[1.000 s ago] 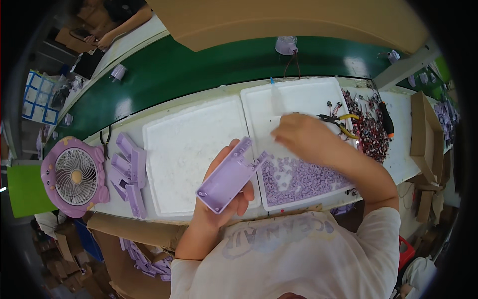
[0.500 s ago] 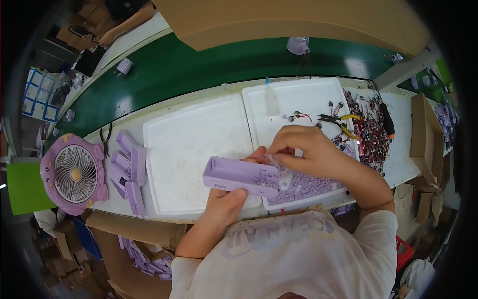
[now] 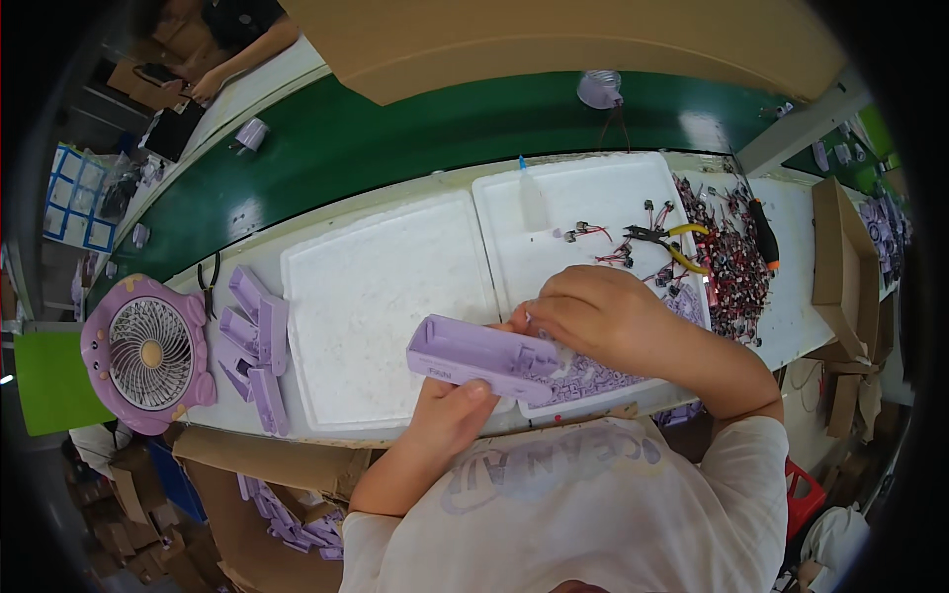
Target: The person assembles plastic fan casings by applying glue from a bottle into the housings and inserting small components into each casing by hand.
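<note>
My left hand (image 3: 453, 413) holds a long, open-topped lavender plastic housing (image 3: 470, 346), thumb along its near side and fingertips showing behind it. The housing is tilted, its open side up, with small moulded details at its right end. Beside that end, my right hand (image 3: 598, 311) is closed in a pinch; a tiny pale bit shows at the fingertips, too small to name. Below the right hand, many small lavender plastic pieces (image 3: 598, 383) lie in a white foam tray (image 3: 494, 212).
Yellow-handled pliers (image 3: 682, 232), small wired parts (image 3: 588, 230) and a blue-tipped bottle (image 3: 533, 203) lie at the tray's far side. A wired-parts heap (image 3: 727, 287) is at right. More lavender housings (image 3: 259, 331) and a purple fan (image 3: 150, 351) stand left. A green conveyor belt (image 3: 425, 128) runs behind.
My right hand has moved slightly down and left, closer to the housing's right end. The housing has tilted a little, its right end lower. My left hand keeps its grip.
</note>
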`<state>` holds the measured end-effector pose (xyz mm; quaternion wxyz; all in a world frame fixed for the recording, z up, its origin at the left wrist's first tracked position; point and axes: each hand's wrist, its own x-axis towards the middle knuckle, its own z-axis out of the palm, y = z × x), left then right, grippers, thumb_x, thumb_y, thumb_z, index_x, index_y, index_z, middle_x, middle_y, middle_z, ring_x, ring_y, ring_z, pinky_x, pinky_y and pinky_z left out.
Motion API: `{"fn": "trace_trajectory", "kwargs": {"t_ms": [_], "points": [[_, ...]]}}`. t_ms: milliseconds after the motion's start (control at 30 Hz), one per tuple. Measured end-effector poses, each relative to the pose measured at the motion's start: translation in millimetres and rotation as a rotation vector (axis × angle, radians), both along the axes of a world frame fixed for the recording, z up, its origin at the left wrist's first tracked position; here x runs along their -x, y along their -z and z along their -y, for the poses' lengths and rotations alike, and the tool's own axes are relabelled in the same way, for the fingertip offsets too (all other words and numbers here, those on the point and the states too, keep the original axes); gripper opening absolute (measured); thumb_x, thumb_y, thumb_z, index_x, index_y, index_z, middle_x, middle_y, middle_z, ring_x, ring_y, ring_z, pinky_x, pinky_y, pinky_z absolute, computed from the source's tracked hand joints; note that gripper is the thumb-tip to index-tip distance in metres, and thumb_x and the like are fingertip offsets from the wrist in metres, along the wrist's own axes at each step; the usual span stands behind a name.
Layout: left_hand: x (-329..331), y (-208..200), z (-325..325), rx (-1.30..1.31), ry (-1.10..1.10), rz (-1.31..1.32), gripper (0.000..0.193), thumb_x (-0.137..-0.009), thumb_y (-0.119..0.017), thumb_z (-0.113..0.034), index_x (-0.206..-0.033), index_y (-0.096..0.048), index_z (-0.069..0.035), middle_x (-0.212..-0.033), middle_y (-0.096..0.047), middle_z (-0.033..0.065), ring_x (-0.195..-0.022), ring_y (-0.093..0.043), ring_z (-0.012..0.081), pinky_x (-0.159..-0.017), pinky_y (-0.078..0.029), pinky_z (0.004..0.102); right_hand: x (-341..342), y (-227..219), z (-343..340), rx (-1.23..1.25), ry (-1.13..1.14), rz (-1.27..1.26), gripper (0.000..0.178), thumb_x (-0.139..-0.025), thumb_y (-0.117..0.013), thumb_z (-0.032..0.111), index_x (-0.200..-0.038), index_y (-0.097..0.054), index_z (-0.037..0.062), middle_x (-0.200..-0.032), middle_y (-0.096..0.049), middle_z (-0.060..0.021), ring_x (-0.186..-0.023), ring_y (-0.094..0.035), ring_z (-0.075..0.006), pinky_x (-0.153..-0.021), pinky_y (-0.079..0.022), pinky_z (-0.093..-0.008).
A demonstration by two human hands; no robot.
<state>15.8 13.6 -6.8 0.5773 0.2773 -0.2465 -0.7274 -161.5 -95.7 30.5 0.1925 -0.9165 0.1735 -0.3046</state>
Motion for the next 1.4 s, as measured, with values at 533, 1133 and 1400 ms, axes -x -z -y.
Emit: {"fn": "trace_trajectory", "kwargs": {"t_ms": [533, 1133, 1400], "points": [[2, -18, 6, 0.556, -0.147, 0.934, 0.062, -0.064, -0.072, 0.0, -0.12, -0.045, 0.0, -0.113, -0.043, 0.0119, -0.11, -0.049, 0.0243, -0.09, -0.043, 0.0322, 0, -20, -6, -0.12, -0.086, -0.009, 0.016, -0.065, -0.07, 0.004, -0.073, -0.056, 0.005, -0.07, -0.051, -0.0072, -0.062, -0.055, -0.024, -0.051, -0.044, -0.0344], [-6, -6, 7, -0.077, -0.215, 0.297, 0.04, -0.08, -0.059, -0.003, -0.116, -0.04, -0.003, -0.103, -0.056, 0.011, -0.087, -0.058, 0.0162, -0.06, -0.048, 0.0278, -8, -1, 21, -0.73, -0.002, -0.231, 0.01, -0.073, -0.064, 0.009, -0.073, -0.057, 0.0031, -0.063, -0.054, -0.007, -0.06, -0.057, -0.0184, -0.05, -0.043, -0.0321], [-20, -6, 12, -0.135, -0.093, 0.077, 0.03, -0.087, -0.051, -0.02, -0.11, -0.047, -0.002, -0.091, -0.061, 0.0117, -0.06, -0.055, 0.0143, -0.049, -0.042, 0.0251, -6, 40, 89, 0.313, 0.325, -0.434, 0.023, -0.068, -0.06, 0.007, -0.091, -0.059, 0.0097, -0.079, -0.052, -0.0093, -0.072, -0.057, -0.0261, -0.063, -0.045, -0.0372]]}}
